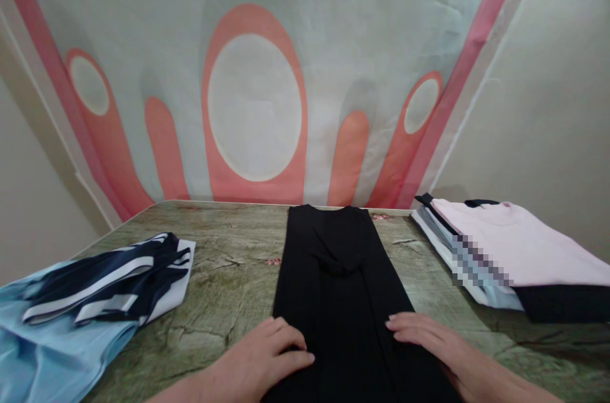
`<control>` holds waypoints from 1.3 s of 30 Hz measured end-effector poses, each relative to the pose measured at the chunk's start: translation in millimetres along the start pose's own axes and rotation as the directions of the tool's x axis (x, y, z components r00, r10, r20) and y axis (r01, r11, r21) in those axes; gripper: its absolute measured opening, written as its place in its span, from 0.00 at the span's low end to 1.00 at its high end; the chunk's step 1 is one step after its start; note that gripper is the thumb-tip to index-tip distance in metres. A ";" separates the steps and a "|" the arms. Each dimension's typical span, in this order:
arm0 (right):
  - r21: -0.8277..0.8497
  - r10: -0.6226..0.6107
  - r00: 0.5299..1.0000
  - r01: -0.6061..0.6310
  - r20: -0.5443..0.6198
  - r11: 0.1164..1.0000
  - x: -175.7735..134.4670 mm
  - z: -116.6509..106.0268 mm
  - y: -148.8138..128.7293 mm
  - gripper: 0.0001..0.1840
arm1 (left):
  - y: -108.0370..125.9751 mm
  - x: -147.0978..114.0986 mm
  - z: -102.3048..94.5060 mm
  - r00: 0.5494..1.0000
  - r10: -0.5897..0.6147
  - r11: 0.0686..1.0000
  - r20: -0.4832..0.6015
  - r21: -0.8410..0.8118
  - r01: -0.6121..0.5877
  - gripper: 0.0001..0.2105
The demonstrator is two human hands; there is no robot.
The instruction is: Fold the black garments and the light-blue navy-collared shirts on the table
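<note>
A black garment (340,301) lies lengthwise on the wooden-patterned table (223,282), folded narrow with its neckline at the far end. Small wrinkles show on its upper part. My left hand (269,349) rests on its left edge, fingers loosely bent and thumb stretched inward over the cloth. On the right edge lies my right hand (424,336), its fingers extended and nearly flat. Neither hand grips the cloth. The near end of the garment runs out of view at the bottom.
At the right is a stack of folded clothes with a pink shirt (519,244) on top and a pixelated patch on its side. On the left lie a rumpled navy garment with white stripes (124,279) and a light blue cloth (52,358). A printed backdrop (328,21) hangs behind.
</note>
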State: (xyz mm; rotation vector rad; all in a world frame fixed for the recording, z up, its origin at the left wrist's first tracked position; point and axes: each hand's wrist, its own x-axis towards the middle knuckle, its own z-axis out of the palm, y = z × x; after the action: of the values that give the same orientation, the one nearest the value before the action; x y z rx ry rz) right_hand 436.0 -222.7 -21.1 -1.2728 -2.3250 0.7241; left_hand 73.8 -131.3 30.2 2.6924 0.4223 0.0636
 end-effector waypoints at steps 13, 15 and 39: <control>0.487 0.267 0.964 -0.237 0.008 0.840 50.4 -47.4 3.2 0.10 | -27.3 22.2 -35.2 0.948 -0.298 0.643 -0.111 -0.757 0.114 0.12; 0.646 0.336 0.941 -0.232 -0.040 0.727 70.5 -54.6 22.0 0.11 | -51.4 50.5 -44.0 0.891 -0.381 0.551 -0.247 -0.834 0.005 0.14; 0.819 0.693 0.695 -0.275 -0.193 0.504 150.8 -44.3 98.9 0.14 | -173.1 141.8 -29.1 0.680 -0.729 0.050 -0.081 -0.997 -0.066 0.19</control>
State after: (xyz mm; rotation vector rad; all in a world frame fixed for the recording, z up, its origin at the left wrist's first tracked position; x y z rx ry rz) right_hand 448.4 -37.8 -32.5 -1.4770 -0.9718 1.1886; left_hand 156.8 73.4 -16.1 1.0090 0.8717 0.7964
